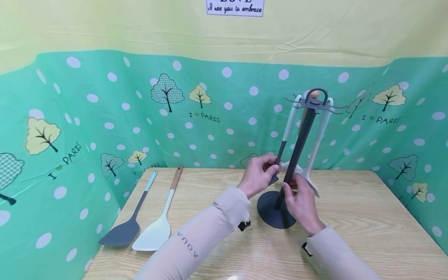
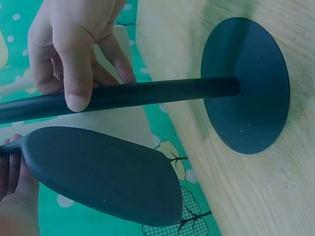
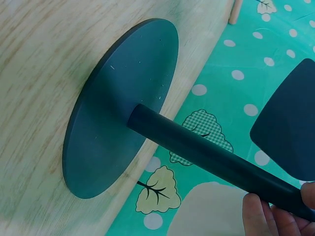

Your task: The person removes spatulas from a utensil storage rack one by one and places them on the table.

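Note:
A black utensil stand [image 1: 302,144] with a round base [image 1: 276,212] and a ring of hooks stands on the table, its pole leaning in the head view. My right hand [image 1: 302,200] grips the lower pole, thumb in front and fingers curled behind. A dark grey spatula [image 1: 282,149] with a mint handle hangs from a left hook. Its neck is pinched by my left hand [image 1: 260,173], just above the blade [image 2: 103,172]. A pale utensil with a mint handle [image 1: 323,124] hangs on the right, and a wooden-handled one hangs behind the pole.
Two turners lie side by side at the table's left: a dark grey one [image 1: 124,231] with a mint handle and a white one [image 1: 155,233] with a wooden handle. A green dotted cloth [image 1: 210,147] hangs behind and beside the wooden table [image 1: 367,217].

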A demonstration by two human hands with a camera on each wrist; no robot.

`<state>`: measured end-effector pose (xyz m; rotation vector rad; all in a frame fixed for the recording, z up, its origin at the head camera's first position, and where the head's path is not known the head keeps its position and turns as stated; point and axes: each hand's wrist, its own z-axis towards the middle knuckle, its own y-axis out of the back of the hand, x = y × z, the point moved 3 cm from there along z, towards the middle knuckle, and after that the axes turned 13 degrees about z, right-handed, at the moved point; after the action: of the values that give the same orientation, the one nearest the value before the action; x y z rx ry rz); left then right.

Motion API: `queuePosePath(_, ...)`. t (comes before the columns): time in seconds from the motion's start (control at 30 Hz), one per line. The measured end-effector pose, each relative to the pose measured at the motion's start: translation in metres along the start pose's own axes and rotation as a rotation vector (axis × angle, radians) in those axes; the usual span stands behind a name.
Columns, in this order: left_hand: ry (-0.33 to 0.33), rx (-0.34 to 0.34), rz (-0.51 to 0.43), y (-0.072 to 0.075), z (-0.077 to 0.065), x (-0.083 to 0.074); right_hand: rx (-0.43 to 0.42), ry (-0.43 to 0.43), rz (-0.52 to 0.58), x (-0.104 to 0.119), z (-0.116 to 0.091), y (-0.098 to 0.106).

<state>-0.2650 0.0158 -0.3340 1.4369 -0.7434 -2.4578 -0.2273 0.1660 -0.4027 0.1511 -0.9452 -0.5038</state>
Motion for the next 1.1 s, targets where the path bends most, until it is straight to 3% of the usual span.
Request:
queuePosePath(0.23, 0.006, -0.016, 0.006, 0.001, -0.005, -0.001, 0.002, -0.004, -0.012, 0.001, 0.000, 0.000)
queuePosePath(0.53, 0.018, -0.021, -0.056, 0.002, -0.012, -0.004, 0.011, -0.006, 0.001, 0.000, 0.000, 0.000)
queuePosePath(1.1, 0.032, -0.080, -0.039, 0.005, -0.022, -0.007, 0.016, -0.014, 0.005, 0.000, 0.000, -0.001)
